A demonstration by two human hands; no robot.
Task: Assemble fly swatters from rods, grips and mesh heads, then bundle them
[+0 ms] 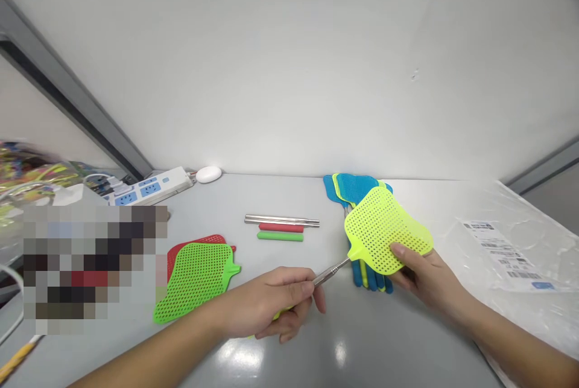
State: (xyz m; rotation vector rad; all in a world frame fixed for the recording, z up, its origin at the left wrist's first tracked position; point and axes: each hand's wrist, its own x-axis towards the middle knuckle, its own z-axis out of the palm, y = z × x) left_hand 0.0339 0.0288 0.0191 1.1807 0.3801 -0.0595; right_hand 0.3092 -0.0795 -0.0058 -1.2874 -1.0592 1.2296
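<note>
A yellow fly swatter (384,228) is held between both hands, its perforated head up on the right. My left hand (284,303) is closed round its handle near the metal rod (332,272). With thumb and fingers my right hand (420,273) pinches the edge of the swatter head. Behind it lies a stack of blue and yellow fly swatters (357,187), partly covered. Left of my left hand a green swatter head (199,276) overlaps a red swatter head (217,239). Metal rods (280,220) lie in the middle, beside a red handle (280,228) and a green handle (280,236).
A power strip (154,187) with plugs and a white oval object (208,174) sit at the back left. Clear plastic packaging (520,309) with a printed label covers the right side. A pale wall (289,74) rises behind the table. One area at left is blurred out.
</note>
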